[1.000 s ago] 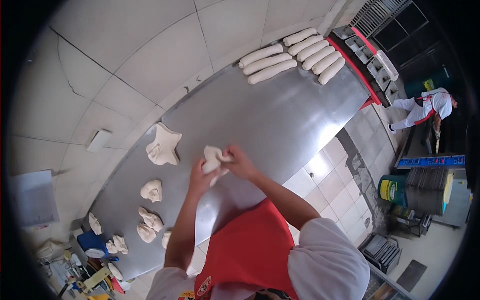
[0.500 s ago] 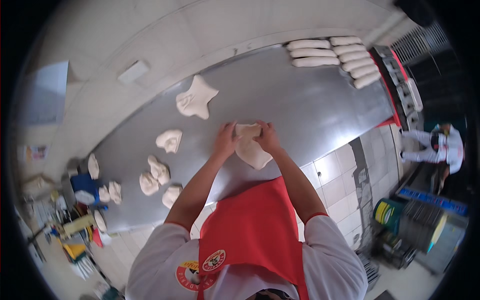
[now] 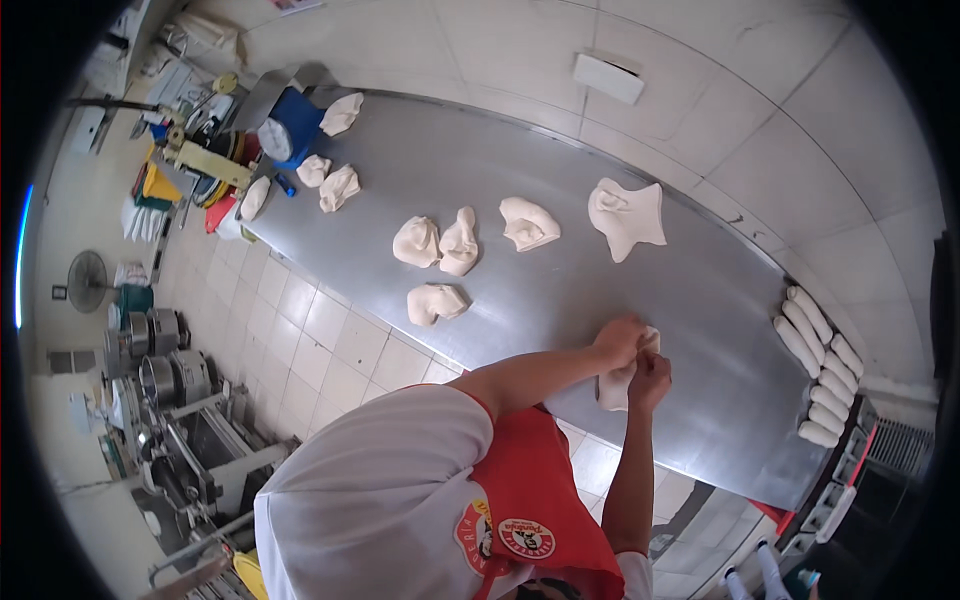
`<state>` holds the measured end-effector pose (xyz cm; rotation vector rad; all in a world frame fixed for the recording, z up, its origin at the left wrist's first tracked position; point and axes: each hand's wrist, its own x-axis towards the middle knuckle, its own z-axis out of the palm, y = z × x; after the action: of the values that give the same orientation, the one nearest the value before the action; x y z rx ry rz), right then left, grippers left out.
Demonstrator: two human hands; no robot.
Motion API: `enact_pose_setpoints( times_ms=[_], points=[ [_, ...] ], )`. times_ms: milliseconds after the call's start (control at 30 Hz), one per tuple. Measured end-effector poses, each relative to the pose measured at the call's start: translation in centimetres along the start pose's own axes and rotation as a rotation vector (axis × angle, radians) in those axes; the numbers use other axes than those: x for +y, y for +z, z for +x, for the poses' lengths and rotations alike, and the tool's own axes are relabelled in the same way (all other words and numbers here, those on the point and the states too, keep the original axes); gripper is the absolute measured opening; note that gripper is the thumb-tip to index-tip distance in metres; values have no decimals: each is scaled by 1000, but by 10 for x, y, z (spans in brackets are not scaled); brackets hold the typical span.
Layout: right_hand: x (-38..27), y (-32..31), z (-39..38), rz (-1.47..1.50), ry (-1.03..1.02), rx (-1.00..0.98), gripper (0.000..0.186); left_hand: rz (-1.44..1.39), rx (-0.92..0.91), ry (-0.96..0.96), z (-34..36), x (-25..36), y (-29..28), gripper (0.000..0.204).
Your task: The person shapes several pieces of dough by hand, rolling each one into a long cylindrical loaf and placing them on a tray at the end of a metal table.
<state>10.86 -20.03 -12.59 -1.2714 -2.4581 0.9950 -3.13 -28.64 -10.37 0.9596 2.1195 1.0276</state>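
A flattened piece of dough [image 3: 613, 391] lies on the steel table under both my hands. My left hand [image 3: 621, 342] has its fingers curled on the dough's far edge. Close beside it, my right hand [image 3: 653, 379] pinches the same edge, the two nearly touching. The hands hide part of the dough. Farther off lies a wide, star-shaped dough piece [image 3: 628, 216]. To the left are a folded dough piece [image 3: 529, 223], a pair of dough lumps [image 3: 416, 242] side by side, and another lump [image 3: 436, 303] near the front edge.
Long rolled loaves of dough [image 3: 827, 390] line the table's right end. A blue scale [image 3: 289, 128] stands at the far left end, with smaller dough pieces [image 3: 339, 187] near it. The wall [image 3: 700, 110] runs behind the steel table [image 3: 540, 300]. Pots [image 3: 170, 378] stand at left.
The view has swung to the left, showing more of the scale end. My hands have come closer together at the dough's far edge, which now covers less of the table.
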Motion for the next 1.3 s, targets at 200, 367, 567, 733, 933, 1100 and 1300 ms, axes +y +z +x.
enact_pose_setpoints(
  times_ms=[200, 367, 567, 733, 933, 1100, 1300],
  points=[
    [-45, -5, 33, -289, -229, 184, 46, 277, -82, 153, 10, -4, -8, 18],
    [-12, -11, 21, -253, -476, 47, 45, 54, -130, -75, 45, 28, -24, 20],
    [2, -4, -4, -111, -299, -45, 49, 404, 169, 208, 20, -12, 22, 27],
    [-14, -8, 16, -448, -270, 111, 66, 415, 354, 353, 45, 7, 22, 28],
    [-5, 3, -27, -396, -472, 56, 68, 367, 61, 350, 42, -3, -1, 34],
    [16, -9, -35, -401, -214, -110, 63, 343, -211, 266, 12, 13, 3, 33],
    [14, -6, -14, -481, -170, -23, 66, 413, 394, 463, 18, 7, 26, 32]
  ],
)
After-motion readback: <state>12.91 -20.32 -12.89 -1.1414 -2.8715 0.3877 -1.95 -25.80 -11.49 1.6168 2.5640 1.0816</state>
